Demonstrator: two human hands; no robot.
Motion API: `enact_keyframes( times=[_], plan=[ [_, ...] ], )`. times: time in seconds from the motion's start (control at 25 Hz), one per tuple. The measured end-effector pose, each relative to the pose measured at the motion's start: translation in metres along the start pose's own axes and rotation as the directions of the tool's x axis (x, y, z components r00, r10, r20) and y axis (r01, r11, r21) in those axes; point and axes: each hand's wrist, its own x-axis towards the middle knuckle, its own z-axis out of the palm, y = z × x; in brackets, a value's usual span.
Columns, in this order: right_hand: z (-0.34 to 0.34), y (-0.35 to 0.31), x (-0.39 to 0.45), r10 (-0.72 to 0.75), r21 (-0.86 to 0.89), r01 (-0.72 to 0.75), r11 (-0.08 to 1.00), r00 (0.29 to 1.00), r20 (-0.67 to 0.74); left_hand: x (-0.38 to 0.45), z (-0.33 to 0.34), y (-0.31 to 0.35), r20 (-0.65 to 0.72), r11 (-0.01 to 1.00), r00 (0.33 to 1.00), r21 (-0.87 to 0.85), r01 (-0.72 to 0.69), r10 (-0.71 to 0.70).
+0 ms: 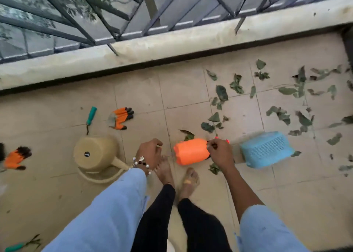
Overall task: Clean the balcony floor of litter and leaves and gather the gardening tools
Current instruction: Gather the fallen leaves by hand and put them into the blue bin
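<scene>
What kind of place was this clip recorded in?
Most likely an upper-floor balcony: a metal railing on a low concrete kerb with treetops beyond, a tiled floor strewn with leaves, and a watering can and gardening gloves.

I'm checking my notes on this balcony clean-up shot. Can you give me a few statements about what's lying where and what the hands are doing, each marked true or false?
1. The right hand grips the orange spray bottle at its nozzle end. True.
2. The watering can stands upright. False: it lies tipped on the floor.
3. The leaves lie mostly on the right side of the floor. True.
4. Both orange gloves lie together. False: one glove lies by the teal-handled tool, the other glove at the left edge.
5. The left hand holds the blue basket. False: the basket lies untouched.
</scene>
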Motion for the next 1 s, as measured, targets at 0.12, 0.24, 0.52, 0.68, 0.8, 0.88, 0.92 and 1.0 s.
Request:
enact_keyframes(
  times=[0.12, 0.24, 0.52, 0.68, 0.8, 0.88, 0.92, 1.0],
  plan=[
    [0.042, 0.026, 0.073, 0.035, 0.003, -0.035, 0.999, 0.999, -0.025, 0.074, 0.049, -0.018, 0.029, 0.999, 1.0, -0.043, 0.012, -0.011],
    [0.092, 0.058, 0.161, -0.052, -0.125, 0.049, 0.991, 0.998, -0.018, 0.154, 0.11, -0.04, 0.038, 0.999, 0.999, -0.051, -0.016, 0.018],
    [0.248, 0.109, 0.29, -0.05, -0.596, 0.25, 0.763, 0.942, 0.331, 0.276, 0.226, -0.111, 0.064, 0.964, 0.987, -0.214, 0.16, -0.15],
    [0.264, 0.113, 0.308, -0.161, -0.623, 0.351, 0.699, 0.926, 0.34, 0.288, 0.239, -0.123, 0.108, 0.928, 0.974, -0.298, 0.222, -0.198],
    [0.245, 0.123, 0.319, -0.176, -0.284, 0.213, 0.935, 0.973, 0.152, 0.289, 0.24, -0.114, 0.142, 0.896, 0.961, -0.35, 0.272, -0.236],
    [0.223, 0.121, 0.31, -0.048, 0.22, 0.046, 0.974, 0.999, 0.005, 0.28, 0.233, -0.092, 0.151, 0.857, 0.953, -0.418, 0.302, -0.262],
    [0.211, 0.115, 0.299, -0.004, 0.45, 0.003, 0.893, 1.0, 0.002, 0.275, 0.228, -0.078, 0.168, 0.818, 0.949, -0.482, 0.316, -0.267],
    [0.195, 0.098, 0.271, -0.005, 0.7, -0.021, 0.714, 0.999, 0.035, 0.265, 0.218, -0.048, 0.287, 0.657, 0.917, -0.641, 0.398, -0.275]
  ],
)
